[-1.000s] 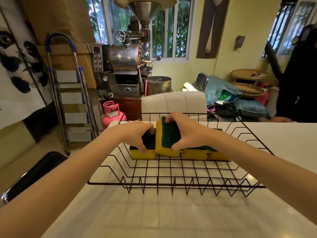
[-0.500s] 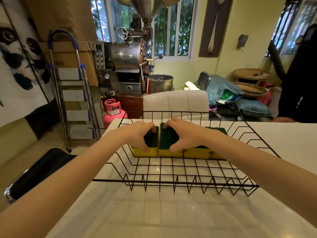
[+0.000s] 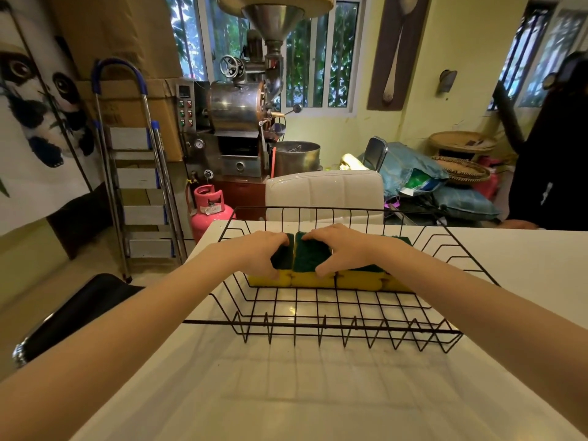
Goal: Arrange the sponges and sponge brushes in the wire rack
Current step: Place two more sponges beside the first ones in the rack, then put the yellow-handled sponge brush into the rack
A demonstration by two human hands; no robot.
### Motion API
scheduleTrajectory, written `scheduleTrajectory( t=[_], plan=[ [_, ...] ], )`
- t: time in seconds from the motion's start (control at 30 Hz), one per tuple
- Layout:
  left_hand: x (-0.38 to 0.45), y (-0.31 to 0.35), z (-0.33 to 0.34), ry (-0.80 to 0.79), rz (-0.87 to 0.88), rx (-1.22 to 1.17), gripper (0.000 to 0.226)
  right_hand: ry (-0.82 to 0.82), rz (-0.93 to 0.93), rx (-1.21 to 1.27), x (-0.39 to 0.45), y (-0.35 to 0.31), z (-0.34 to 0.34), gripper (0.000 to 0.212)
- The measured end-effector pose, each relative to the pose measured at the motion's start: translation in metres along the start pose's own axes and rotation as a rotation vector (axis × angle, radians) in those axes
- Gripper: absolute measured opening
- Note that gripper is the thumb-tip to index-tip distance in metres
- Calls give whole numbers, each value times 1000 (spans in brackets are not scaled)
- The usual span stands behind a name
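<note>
The left hand (image 3: pixel 254 253) has its grip on the leftmost sponge (image 3: pixel 282 265), fingers over the far edge and thumb on the near yellow side. The right hand (image 3: pixel 342 249) grips the next sponge (image 3: pixel 310 257) the same way, with the fingertips on its far top edge and the thumb low on the front. The two sponges sit side by side and touch, green side up and yellow below. More sponges (image 3: pixel 366 280) line up to the right, all in one row and touching. The row lies flat in the back part of the black wire rack (image 3: pixel 318 326). The front part of the rack is bare wire. The rack sits on a white tabletop (image 3: pixel 286 393). Behind the tabletop stand a white chair back (image 3: pixel 324 192) and a pink gas bottle (image 3: pixel 208 208).
</note>
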State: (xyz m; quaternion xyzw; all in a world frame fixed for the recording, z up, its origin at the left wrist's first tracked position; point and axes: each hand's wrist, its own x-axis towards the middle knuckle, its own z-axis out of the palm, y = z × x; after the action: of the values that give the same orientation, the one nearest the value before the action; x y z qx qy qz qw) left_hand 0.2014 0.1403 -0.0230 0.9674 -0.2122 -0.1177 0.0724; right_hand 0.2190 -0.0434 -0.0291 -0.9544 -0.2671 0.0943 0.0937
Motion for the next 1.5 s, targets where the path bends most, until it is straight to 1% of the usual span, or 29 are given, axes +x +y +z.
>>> scheduleTrajectory(
  t=[0.1,0.2,0.27,0.4,0.5,0.6,0.67,0.73,0.83,0.93,1.03,1.13,1.2,1.3,1.4,1.5],
  plan=[
    [-11,4,-5,-3,-10,-40,64,82,-12,-5,-13,-10,-8,78],
    [-27,15,-8,50,5,-103,82,171,-26,36,-33,-23,-18,81],
    [-41,25,-6,81,19,-114,88,230,-41,72,-50,-33,-20,82],
    [-79,47,-2,152,56,-147,90,355,-80,139,-91,-52,-14,83],
    [-109,64,5,245,96,-214,86,434,-87,207,-124,-65,-6,82],
    [-138,81,18,343,175,-209,82,480,-89,280,-161,-74,10,79],
    [-160,92,28,352,211,-227,78,464,-104,330,-187,-76,25,76],
    [-181,101,40,315,247,-263,74,425,-110,375,-211,-76,38,74],
    [-204,108,56,208,267,-285,68,370,-94,422,-245,-75,55,68],
    [-219,110,71,83,273,-347,65,280,-77,439,-273,-75,74,69],
    [-229,112,82,25,323,-362,66,190,-59,386,-291,-73,89,71],
    [-236,118,88,43,350,-302,72,195,-62,350,-299,-72,100,72],
    [-241,122,92,68,366,-230,70,206,-68,321,-301,-73,105,68],
    [-247,126,99,109,389,-155,70,237,-72,298,-302,-74,109,57],
    [-248,125,104,123,389,-163,69,260,-78,301,-302,-72,111,43],
    [-246,123,105,121,391,-182,66,271,-110,271,-302,-70,113,23]
  ],
)
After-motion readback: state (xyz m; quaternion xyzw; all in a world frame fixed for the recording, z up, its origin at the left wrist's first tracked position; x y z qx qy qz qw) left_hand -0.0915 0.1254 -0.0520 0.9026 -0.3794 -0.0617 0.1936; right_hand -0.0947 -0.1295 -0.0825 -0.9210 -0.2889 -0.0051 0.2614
